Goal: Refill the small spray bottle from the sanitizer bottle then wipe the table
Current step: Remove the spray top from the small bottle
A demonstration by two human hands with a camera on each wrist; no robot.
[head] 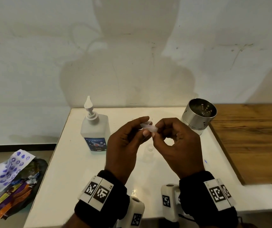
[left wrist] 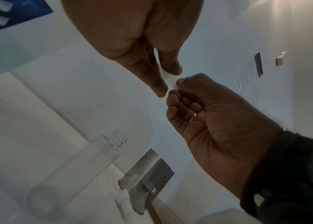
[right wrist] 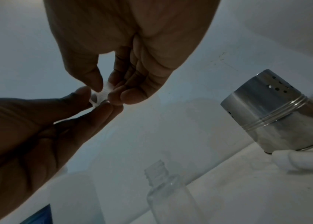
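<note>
White plastic sits between your two hands: a small spray cap (head: 148,127), held up over the middle of the worktop (head: 82,178). Your left hand (head: 123,145) pinches one end between thumb and fingers, so that grip is narrow and closed on the cap; your right hand (head: 178,143) pinches the other end between thumb and forefinger, its other fingers curled into the palm. The right wrist view shows the cap (right wrist: 101,94) caught between both sets of fingertips. Below your hands the spray bottle (left wrist: 75,174) stands upright on the worktop, clear, its threaded neck bare; in the head view it is only a faint outline (head: 149,153) just under the right hand. The sanitizer bottle (head: 95,129) stands upright to the left of your hands, well apart from the spray bottle, pump nozzle on top and a blue label on its front. A steel tin (head: 198,116) with punched holes stands at the far right corner. Crumpled wrappers (head: 11,181) lie on the floor to the left.
</note>
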